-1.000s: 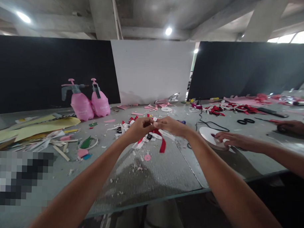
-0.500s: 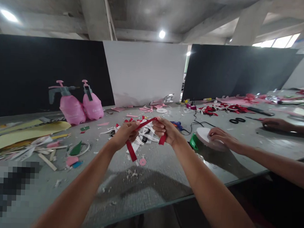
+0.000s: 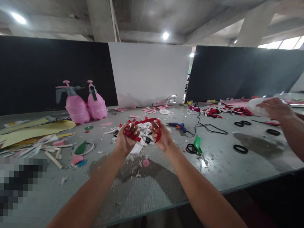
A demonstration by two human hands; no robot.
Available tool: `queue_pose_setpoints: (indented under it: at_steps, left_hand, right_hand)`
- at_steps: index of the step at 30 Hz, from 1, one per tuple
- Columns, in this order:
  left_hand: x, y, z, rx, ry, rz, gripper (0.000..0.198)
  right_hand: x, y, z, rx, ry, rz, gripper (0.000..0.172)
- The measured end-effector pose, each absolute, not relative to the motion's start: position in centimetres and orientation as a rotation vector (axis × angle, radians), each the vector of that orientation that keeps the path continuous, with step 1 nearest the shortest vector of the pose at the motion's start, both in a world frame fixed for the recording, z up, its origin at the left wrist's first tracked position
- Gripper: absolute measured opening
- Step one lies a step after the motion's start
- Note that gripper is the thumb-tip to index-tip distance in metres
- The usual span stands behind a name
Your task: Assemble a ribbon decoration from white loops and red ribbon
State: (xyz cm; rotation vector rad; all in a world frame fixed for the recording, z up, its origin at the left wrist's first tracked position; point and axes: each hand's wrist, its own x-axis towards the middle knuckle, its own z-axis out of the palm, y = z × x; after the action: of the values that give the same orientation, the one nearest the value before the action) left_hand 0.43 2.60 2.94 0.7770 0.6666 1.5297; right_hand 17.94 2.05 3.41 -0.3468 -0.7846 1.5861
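Note:
A red ribbon (image 3: 149, 120) stretches between my two hands above the middle of the table. My left hand (image 3: 126, 139) is turned partly palm up, its fingers curled round a bunched part of the ribbon. In my right hand (image 3: 162, 136) the other part bends down in a loop across the fingers. Just beyond and beneath the hands lies a heap of white and red strips (image 3: 145, 133) with some black pieces, partly hidden by them. A pink paper disc (image 3: 146, 163) rests on the table nearer to me.
A blue glue gun (image 3: 178, 126) with a black cord lies to the right. Near it are a green tape dispenser (image 3: 197, 144) and black rings (image 3: 240, 149). A co-worker's hand (image 3: 277, 108) holds something white. Pink spray bottles (image 3: 77, 108) and paper scraps (image 3: 34, 133) are left.
The ribbon went from pulled taut with hanging ends to gathered in my left hand and looped at my right. The co-worker's hand lifted a white round thing off the table toward the right.

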Motion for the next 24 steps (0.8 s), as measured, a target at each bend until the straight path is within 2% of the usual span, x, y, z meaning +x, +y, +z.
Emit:
queue_pose_setpoints:
  at_steps: [4, 7, 14, 17, 21, 24]
  left_hand:
    - [1.1, 2.2, 2.8, 0.524, 0.497, 1.546, 0.013]
    - [1.6, 1.7, 3.1, 0.410, 0.462, 1.488, 0.010]
    - [2.5, 2.1, 2.3, 0.599, 0.494, 1.420, 0.017]
    - [2.7, 2.5, 1.7, 0.698, 0.536, 1.459, 0.027]
    - [2.7, 2.6, 1.3, 0.798, 0.604, 1.464, 0.035]
    - [2.4, 2.6, 1.3, 0.799, 0.601, 1.482, 0.035]
  right_hand:
    - [16.4, 1.8, 2.4, -0.339, -0.624, 1.669, 0.020]
    - [15.6, 2.0, 1.7, -0.390, -0.582, 1.650, 0.025]
    - [15.1, 3.0, 0.6, -0.643, -0.834, 1.423, 0.034]
    - [15.1, 3.3, 0.3, -0.691, -0.859, 1.373, 0.037]
    - [15.2, 3.5, -0.1, -0.651, -0.832, 1.404, 0.042]
    - [15.3, 3.3, -0.1, -0.619, -0.828, 1.487, 0.038]
